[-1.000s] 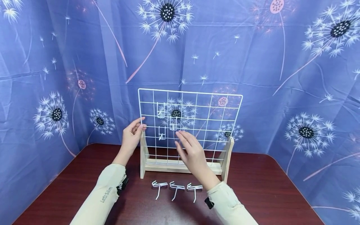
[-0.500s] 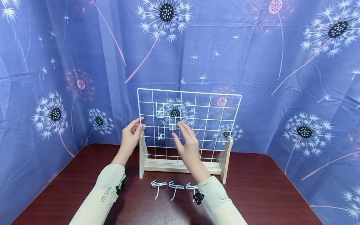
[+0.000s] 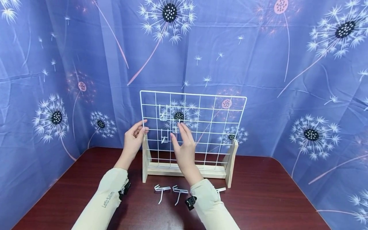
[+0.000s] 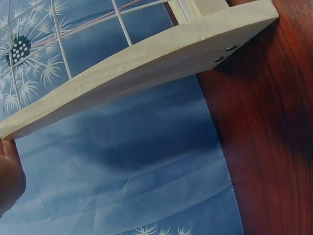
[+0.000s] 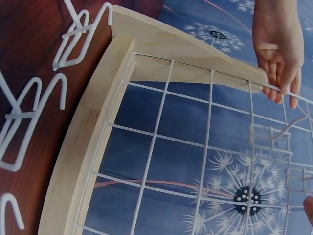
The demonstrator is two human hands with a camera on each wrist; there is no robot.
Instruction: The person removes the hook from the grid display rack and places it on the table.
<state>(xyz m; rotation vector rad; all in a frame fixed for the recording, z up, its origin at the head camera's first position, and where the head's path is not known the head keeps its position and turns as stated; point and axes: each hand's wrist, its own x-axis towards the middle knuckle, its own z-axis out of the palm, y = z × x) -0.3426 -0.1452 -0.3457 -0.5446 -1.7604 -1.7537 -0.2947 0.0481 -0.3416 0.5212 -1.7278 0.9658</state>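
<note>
My left hand (image 3: 133, 137) grips the left border of the white wire grid (image 3: 193, 94), thumb and fingers pinching the wire just above the left post (image 3: 145, 163) of the wooden stand (image 3: 161, 171). The grid stands upright in that stand, extending from my left hand to beyond my right.

My right hand (image 3: 185, 153) is raised in front of the grid, fingers extended and thumb spread apart from them. The middle hook (image 3: 175, 129) is mounted on the grid directly at these fingertips; contact cannot be confirmed, as the fingers partly cover it. The upper hook (image 3: 163, 117) is mounted above and to the left of my right fingertips. The lower hook (image 3: 164, 139) is mounted just left of my right thumb. All three hooks are positioned between my two hands.

Two white loose hooks (image 3: 180, 191) lie side by side on the dark red tabletop (image 3: 267, 182), nearer to me than the stand and between my forearms. A further white piece (image 3: 220, 189) protrudes from behind my right sleeve (image 3: 212, 207). A black device (image 3: 190, 203) is fitted at my right wrist; another (image 3: 124, 190) is fitted at my left. A blue dandelion-print curtain (image 3: 120, 25) hangs behind the grid, beyond both hands.
</note>
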